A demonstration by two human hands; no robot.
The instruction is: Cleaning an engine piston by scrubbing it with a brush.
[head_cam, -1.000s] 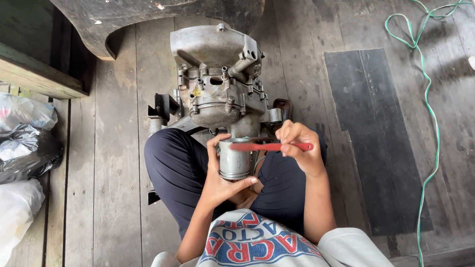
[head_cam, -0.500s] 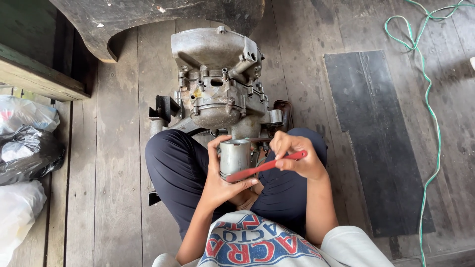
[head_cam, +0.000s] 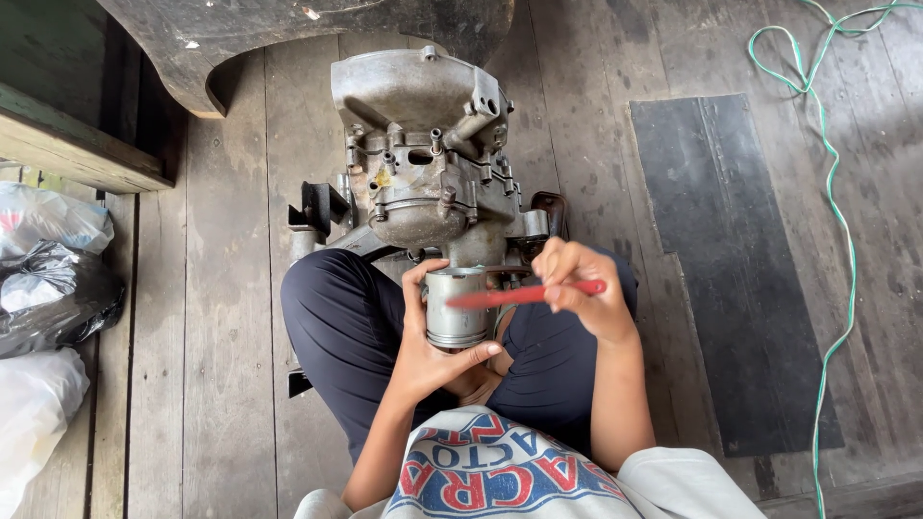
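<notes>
I sit on a wooden floor with a grimy grey engine block (head_cam: 423, 163) standing between my knees. My left hand (head_cam: 437, 351) is wrapped around a round metal piston (head_cam: 457, 308) that sticks out of the engine's near end. My right hand (head_cam: 577, 288) grips a thin red-handled tool (head_cam: 524, 294), held level. Its blurred tip lies across the top of the piston. My dark trousers (head_cam: 346, 336) sit under both hands.
A dark rubber mat (head_cam: 731, 269) lies on the planks to the right, with a green cord (head_cam: 836, 221) trailing beyond it. Plastic bags (head_cam: 48, 279) pile at the left edge. A dark curved metal piece (head_cam: 288, 38) and a wooden beam (head_cam: 67, 144) lie at the top left.
My right hand swings the red tool back and forth over the piston top: level, then tilted down to the left, then level again. My left hand stays on the piston.
</notes>
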